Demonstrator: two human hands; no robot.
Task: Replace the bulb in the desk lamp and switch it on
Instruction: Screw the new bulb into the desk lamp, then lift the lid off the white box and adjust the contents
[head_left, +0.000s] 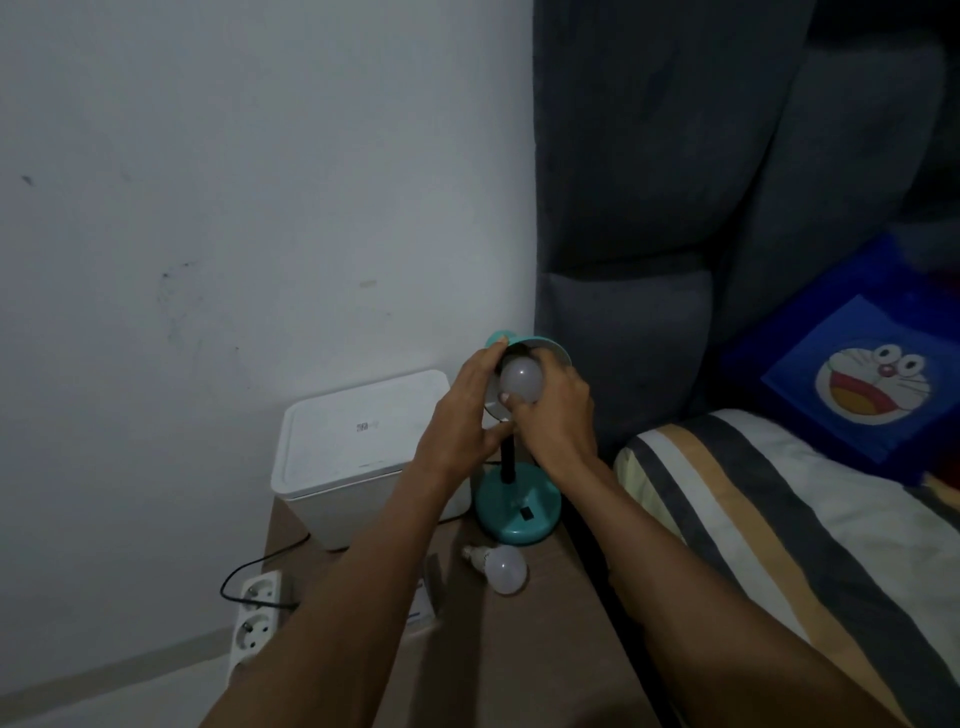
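Right hand (558, 415) pinching the frosted white round bulb (521, 383) sitting in the teal metal lamp shade (556, 349). Left hand (462, 415) curled round the shade rim, steadying it. Round teal lamp base (519, 506) standing on the brown wooden desk (519, 649). Second white bulb (501, 567) lying on the desk just in front of the base.

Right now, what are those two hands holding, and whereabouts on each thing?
The right hand grips the bulb in the lamp by its round glass end. The left hand holds the teal lamp shade by its rim.
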